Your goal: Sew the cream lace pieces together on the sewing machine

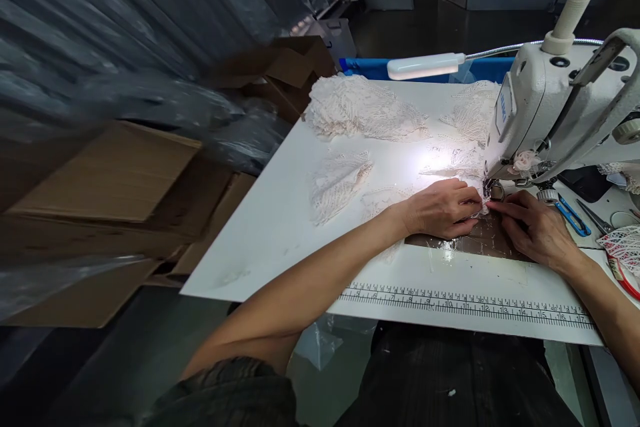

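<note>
A white sewing machine [520, 100] stands at the right of the table, its lamp lighting the spot by the needle. Pale lace fabric [457, 160] lies behind and beside the presser foot [488, 188]. My left hand [443, 208] is just left of the foot, fingers curled and pressed together on the lace edge. From the other side my right hand [540, 227] reaches in, its index finger and thumb closed at the same edge, close to the foot. How much lace sits under the fingers is hidden. Below both hands is a brown, shiny plate [467, 245].
Lace pieces [343, 183] and a larger lace heap [360, 107] lie on the white table [280, 240]. A printed ruler [465, 307] runs along its front edge. Blue thread snips [573, 215] and scissors [595, 217] lie right. Cardboard boxes [107, 170] stand left.
</note>
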`<state>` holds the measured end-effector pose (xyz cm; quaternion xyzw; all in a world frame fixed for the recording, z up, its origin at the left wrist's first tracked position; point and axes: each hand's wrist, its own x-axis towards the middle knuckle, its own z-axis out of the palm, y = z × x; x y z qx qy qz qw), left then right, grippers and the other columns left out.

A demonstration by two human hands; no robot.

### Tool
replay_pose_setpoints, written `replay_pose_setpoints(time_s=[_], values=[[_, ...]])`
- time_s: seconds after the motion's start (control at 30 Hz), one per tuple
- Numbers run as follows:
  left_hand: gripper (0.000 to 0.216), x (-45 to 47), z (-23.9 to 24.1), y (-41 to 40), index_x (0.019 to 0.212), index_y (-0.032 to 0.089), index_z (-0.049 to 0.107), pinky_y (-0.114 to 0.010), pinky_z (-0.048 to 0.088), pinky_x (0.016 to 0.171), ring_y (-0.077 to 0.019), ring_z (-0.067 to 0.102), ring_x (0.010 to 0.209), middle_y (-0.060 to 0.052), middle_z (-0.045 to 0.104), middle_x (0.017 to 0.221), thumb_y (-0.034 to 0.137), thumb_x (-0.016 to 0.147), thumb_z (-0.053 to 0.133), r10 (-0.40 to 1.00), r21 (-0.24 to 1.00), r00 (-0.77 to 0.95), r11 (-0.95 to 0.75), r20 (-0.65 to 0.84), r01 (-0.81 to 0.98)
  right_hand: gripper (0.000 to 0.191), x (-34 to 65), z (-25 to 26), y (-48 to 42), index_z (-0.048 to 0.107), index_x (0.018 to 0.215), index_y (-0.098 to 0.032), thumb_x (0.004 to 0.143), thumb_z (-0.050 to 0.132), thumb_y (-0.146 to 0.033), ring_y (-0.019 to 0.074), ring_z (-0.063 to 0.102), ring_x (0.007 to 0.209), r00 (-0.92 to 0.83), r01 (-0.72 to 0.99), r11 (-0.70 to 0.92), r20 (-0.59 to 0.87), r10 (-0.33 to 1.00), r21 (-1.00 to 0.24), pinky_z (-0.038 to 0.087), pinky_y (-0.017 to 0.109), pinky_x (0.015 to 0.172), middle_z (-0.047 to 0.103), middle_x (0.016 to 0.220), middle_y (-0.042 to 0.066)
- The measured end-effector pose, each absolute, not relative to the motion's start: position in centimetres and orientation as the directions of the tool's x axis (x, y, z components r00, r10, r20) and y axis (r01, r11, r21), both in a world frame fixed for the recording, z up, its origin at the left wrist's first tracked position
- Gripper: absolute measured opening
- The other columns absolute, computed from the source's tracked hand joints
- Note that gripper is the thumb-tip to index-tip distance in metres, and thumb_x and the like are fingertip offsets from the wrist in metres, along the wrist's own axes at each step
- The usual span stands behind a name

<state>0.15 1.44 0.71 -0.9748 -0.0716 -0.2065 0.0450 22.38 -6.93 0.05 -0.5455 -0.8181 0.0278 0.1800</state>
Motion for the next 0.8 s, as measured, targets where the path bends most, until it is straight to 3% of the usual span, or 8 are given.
replay_pose_setpoints(time_s=[0.23, 0.47, 0.67, 0.8], values=[[0.025, 0.1, 0.6, 1.3, 0.092, 0.014, 0.069, -0.032, 0.049, 0.073, -0.0167, 0.062, 0.078, -0.009, 0.071, 0.099, 0.026, 0.094, 0.047, 0.129, -0.041, 0.897, -0.986, 0.423, 0.161, 0.036, 22.3, 0.5, -7.1, 0.07, 0.119, -0.029, 0.094, 0.044, -0.025, 0.0188, 0.061, 0.079, -0.447, 0.842, 0.514, 0.32, 0.835, -0.164, 0.049, 0.028, 0.061, 0.064, 0.1, 0.009], [0.025, 0.2, 1.5, 1.1, 0.088, 0.018, 0.07, -0.041, 0.042, 0.094, -0.0178, 0.061, 0.083, -0.005, 0.071, 0.101, 0.031, 0.093, 0.049, 0.193, -0.014, 0.916, -0.977, 0.352, 0.211, 0.035, 21.9, 0.7, -7.3, 0.07, 0.118, -0.027, 0.093, 0.046, -0.023, 0.0185, 0.06, 0.079, -0.445, 0.86, 0.494, 0.286, 0.849, -0.127, 0.048, 0.028, 0.06, 0.063, 0.1, 0.008], [0.027, 0.1, 1.8, 1.0, 0.088, 0.019, 0.069, -0.042, 0.04, 0.092, -0.0183, 0.06, 0.083, -0.005, 0.07, 0.104, 0.032, 0.093, 0.047, 0.224, 0.002, 0.926, -0.972, 0.304, 0.234, 0.036, 21.6, 1.1, -7.3, 0.069, 0.118, -0.026, 0.092, 0.044, -0.024, 0.0173, 0.059, 0.073, -0.44, 0.875, 0.475, 0.252, 0.862, -0.096, 0.043, 0.026, 0.051, 0.062, 0.102, 0.009], [0.026, -0.1, 1.7, 1.1, 0.095, 0.02, 0.069, -0.044, 0.039, 0.099, -0.019, 0.061, 0.087, -0.005, 0.069, 0.108, 0.032, 0.094, 0.046, 0.232, -0.011, 0.924, -0.969, 0.303, 0.247, 0.037, 21.2, 1.1, -7.2, 0.066, 0.12, -0.026, 0.091, 0.043, -0.025, 0.0159, 0.056, 0.065, -0.411, 0.902, 0.429, 0.208, 0.888, -0.046, 0.039, 0.026, 0.046, 0.06, 0.101, 0.009]])
